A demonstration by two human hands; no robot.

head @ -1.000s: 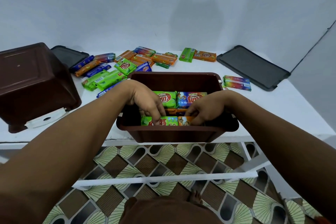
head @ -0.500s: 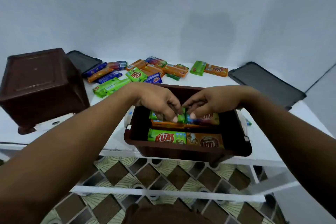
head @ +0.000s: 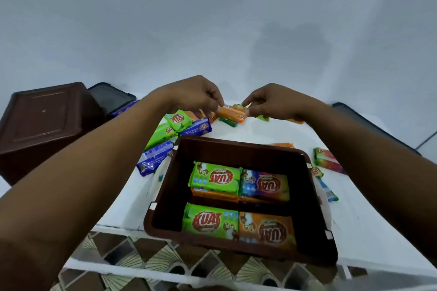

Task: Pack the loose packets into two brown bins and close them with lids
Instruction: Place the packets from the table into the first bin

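Behind the open brown plastic bin [head: 236, 146], my left hand [head: 196, 97] and right hand [head: 272, 101] pinch a small shiny orange packet [head: 233, 113] by its ends; I think it is light and slippery.

A white table [head: 272, 133] stands against a plain pale grey-blue wall [head: 212, 19]. Below its near edge, floor tiles [head: 139, 249] show brown diamonds and cream fan shapes, crossed by a white bar [head: 142, 273].
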